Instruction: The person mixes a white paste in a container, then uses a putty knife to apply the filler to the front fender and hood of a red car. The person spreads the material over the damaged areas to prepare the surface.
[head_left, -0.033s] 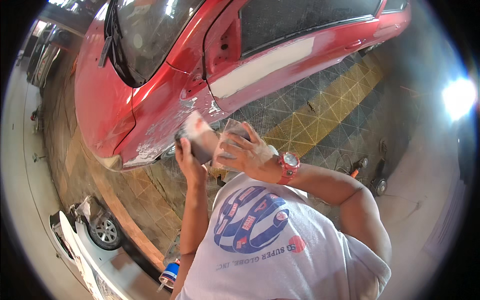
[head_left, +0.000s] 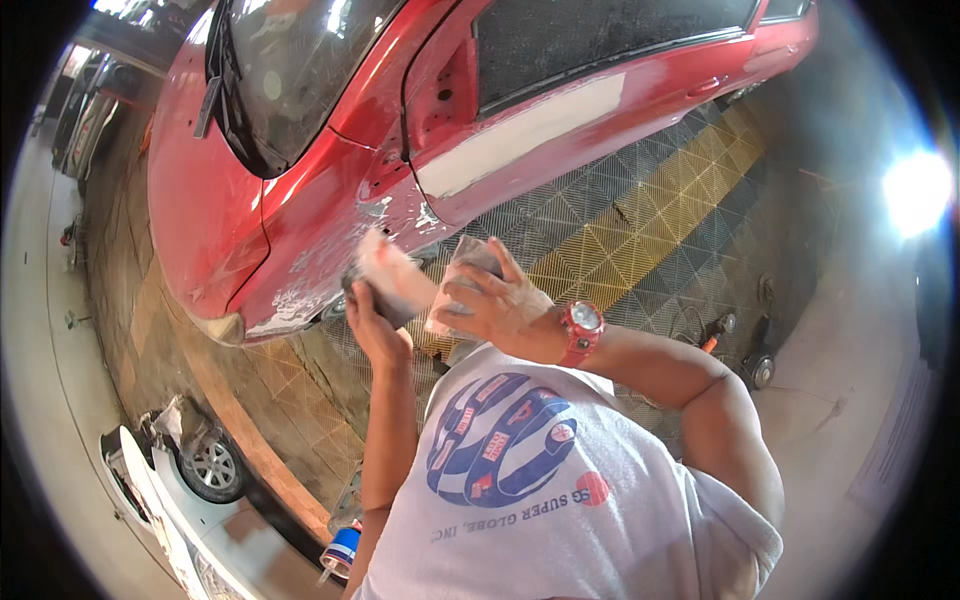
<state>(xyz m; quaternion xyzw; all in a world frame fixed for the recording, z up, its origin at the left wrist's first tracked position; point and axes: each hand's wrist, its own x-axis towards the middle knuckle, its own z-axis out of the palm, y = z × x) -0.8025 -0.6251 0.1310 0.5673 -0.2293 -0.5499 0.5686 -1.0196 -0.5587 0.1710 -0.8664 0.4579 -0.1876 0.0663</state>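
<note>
In front of the red car (head_left: 215,190) my two hands are raised close together above my chest. My left hand (head_left: 380,330) is closed on a dark-edged piece with a pale, red-smudged face, a sanding pad (head_left: 395,278) by its look, though blur hides its exact kind. A thin, dusty pinkish-grey sheet like sandpaper (head_left: 475,252) is gripped in my right hand (head_left: 500,305), whose fingers lie across it. The two pieces come close to each other; I cannot tell whether they touch. A red watch (head_left: 582,325) is on my right wrist.
Bare, patchy paint marks the car's fender (head_left: 300,295), and a pale filler strip (head_left: 525,135) runs along its door. A white car part with a wheel (head_left: 212,465) stands at lower left, near a blue-and-white container (head_left: 342,545). Tools (head_left: 760,370) lie on the floor at right.
My left hand and its sanding pad have shifted slightly left, with the pad's far end dipping lower. My right hand keeps its grip on the sandpaper, almost in place.
</note>
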